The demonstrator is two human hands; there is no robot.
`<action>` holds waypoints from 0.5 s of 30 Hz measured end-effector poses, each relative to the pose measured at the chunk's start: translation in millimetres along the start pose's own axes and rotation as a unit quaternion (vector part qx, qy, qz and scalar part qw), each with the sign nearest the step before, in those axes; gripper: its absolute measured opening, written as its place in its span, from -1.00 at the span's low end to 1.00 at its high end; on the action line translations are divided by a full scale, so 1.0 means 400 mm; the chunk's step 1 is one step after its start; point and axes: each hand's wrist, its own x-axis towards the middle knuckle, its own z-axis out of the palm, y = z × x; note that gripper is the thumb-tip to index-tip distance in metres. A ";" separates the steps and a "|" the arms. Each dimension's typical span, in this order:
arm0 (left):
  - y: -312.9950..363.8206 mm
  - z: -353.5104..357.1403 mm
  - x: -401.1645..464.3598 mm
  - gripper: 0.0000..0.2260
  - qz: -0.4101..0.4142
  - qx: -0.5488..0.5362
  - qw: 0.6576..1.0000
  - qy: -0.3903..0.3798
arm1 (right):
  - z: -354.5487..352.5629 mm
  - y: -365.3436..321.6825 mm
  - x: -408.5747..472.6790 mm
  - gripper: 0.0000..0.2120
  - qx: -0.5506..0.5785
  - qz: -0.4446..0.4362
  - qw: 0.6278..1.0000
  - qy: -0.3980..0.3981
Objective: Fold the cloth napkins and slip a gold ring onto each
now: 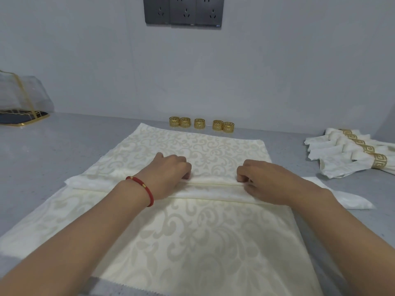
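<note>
A cream damask napkin (203,146) lies spread on the grey counter (53,150), with pleated folds bunched across its middle. My left hand (168,174), a red bracelet on its wrist, pinches the folded ridge from the left. My right hand (260,178) pinches the same ridge about a hand's width to the right. Several gold rings (199,123) stand in a row behind the napkin, against the wall. Several folded napkins with gold rings on them (354,152) lie in a fanned pile at the right.
A sheer cover with gold trim on a dark gold-edged tray (23,107) sits at the far left. Dark wall sockets (183,10) are mounted above. Another cloth end (350,199) pokes out at the right under the napkin.
</note>
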 end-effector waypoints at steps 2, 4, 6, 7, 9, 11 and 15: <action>-0.001 0.003 -0.014 -0.81 -0.042 -0.088 0.995 0.007 | 0.010 0.013 -0.019 -0.88 0.097 0.019 0.995 0.034; 0.003 0.015 -0.025 -0.81 -0.085 -0.145 0.985 0.049 | 0.026 0.015 -0.031 -0.80 0.188 0.047 0.977 0.093; 0.004 0.036 -0.026 -0.74 -0.101 -0.156 0.981 0.061 | 0.046 0.012 -0.026 -0.79 0.190 0.062 0.974 0.106; 0.004 0.041 -0.025 -0.74 -0.099 -0.152 0.982 0.053 | 0.052 0.008 -0.026 -0.81 0.160 0.062 0.979 0.111; 0.011 0.037 -0.028 -0.77 -0.093 -0.119 0.988 0.040 | 0.054 -0.005 -0.032 -0.88 0.063 0.051 0.986 0.143; 0.020 0.027 -0.034 -0.82 -0.072 -0.051 0.994 0.058 | 0.050 -0.018 -0.044 -0.87 -0.016 0.025 0.984 0.176; 0.037 0.002 -0.068 -0.68 0.026 0.049 0.998 0.026 | 0.050 -0.049 -0.084 -0.66 -0.100 -0.035 0.984 0.142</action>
